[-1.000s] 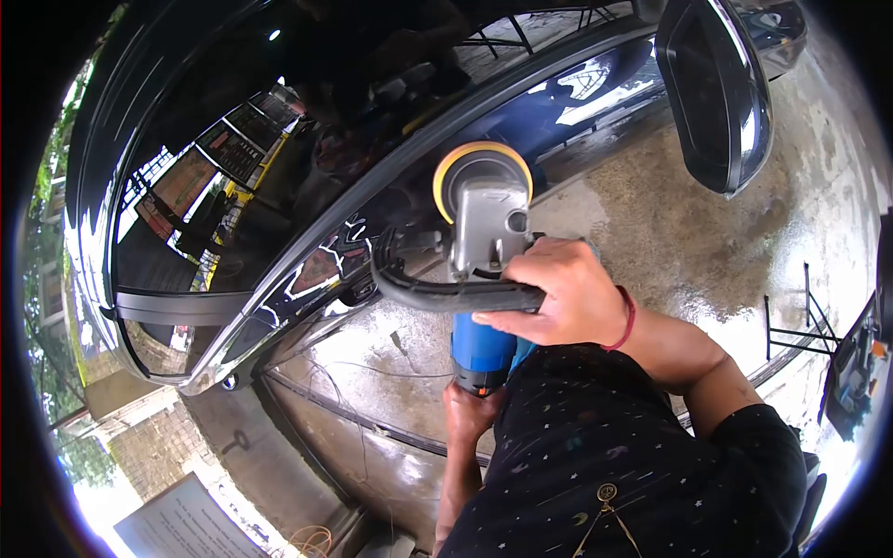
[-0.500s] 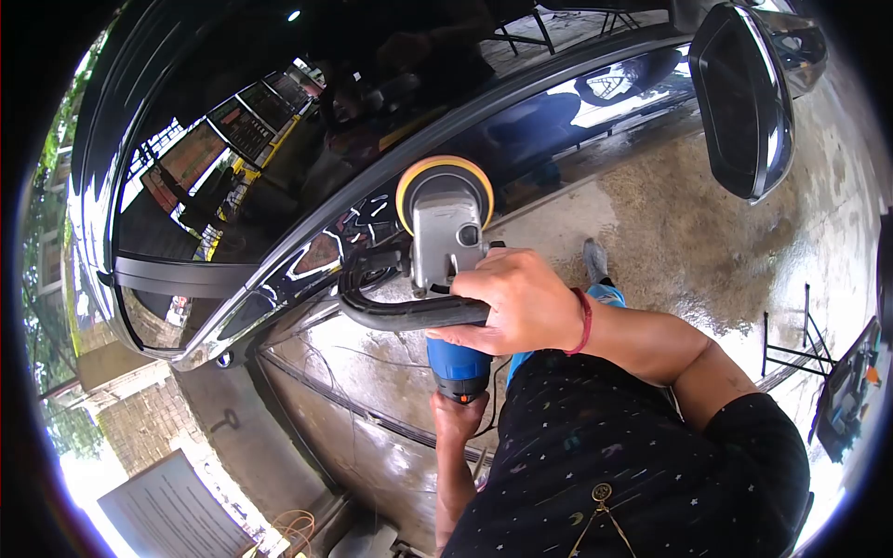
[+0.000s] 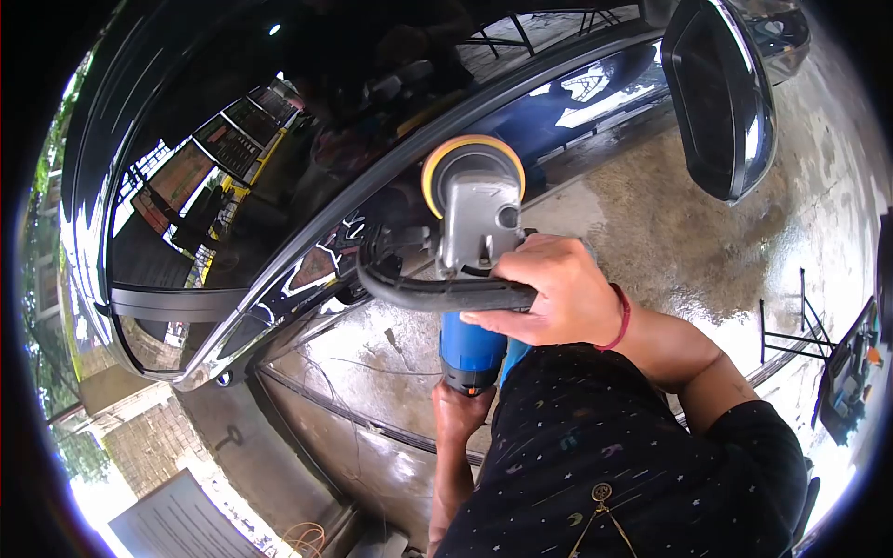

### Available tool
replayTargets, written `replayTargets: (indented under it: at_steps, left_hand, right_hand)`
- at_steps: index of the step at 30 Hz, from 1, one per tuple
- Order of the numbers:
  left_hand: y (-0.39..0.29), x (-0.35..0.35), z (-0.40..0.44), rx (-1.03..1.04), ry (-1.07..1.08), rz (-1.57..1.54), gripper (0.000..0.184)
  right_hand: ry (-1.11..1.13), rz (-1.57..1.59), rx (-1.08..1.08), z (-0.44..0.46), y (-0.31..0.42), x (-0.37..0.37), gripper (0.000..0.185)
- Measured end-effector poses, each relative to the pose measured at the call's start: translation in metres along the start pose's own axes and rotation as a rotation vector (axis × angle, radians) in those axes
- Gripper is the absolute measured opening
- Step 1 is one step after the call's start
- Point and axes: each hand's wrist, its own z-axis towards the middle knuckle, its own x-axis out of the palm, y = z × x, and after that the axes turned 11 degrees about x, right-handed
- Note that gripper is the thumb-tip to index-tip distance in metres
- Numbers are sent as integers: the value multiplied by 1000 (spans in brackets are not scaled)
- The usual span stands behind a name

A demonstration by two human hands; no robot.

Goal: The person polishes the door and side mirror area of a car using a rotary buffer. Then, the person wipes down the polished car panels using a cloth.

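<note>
A polisher with a blue body and a grey metal head points away from me. Its round pad, edged in yellow, is against the dark, glossy side of the car, below the window line. My right hand, with a red band at the wrist, is wrapped round the polisher's black loop handle. Lower down, my left hand is closed on the rear end of the blue body; its fingers are partly hidden.
The car's side mirror juts out at upper right. Wet concrete floor lies beside the car, with a thin cable on it. A black-legged stand and a table with tools are at right. A printed board stands at lower left.
The polisher and my right hand have shifted right in view, with the pad slightly higher along the car's side. The car and mirror appear a little further left. Both hands keep their hold.
</note>
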Motion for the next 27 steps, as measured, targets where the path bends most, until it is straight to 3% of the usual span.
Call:
replayTargets:
  at_steps: [10, 12, 14, 17, 21, 23, 27]
  left_hand:
    - [-18, 31, 35, 217, 76, -26, 33]
    - [-22, 36, 40, 257, 78, -15, 35]
    - [-29, 39, 42, 328, 35, 54, 25]
    - [-27, 40, 40, 351, 21, 57, 25]
    - [1, 39, 23, 335, -22, 48, 23]
    - [13, 29, 11, 133, 11, -34, 31]
    - [31, 3, -9, 99, -55, -12, 24]
  right_hand:
    - [-147, -24, 57, -11, -24, -65, 34]
    - [-167, 16, 163, -16, -28, -73, 32]
    - [-200, 52, 142, -19, -31, -75, 29]
    - [-182, 43, 192, -23, -30, -74, 28]
    - [-111, 8, 68, -18, -19, -50, 28]
    - [-82, 23, 11, -17, -18, -26, 32]
    - [-4, 26, -55, -11, -3, 28, 40]
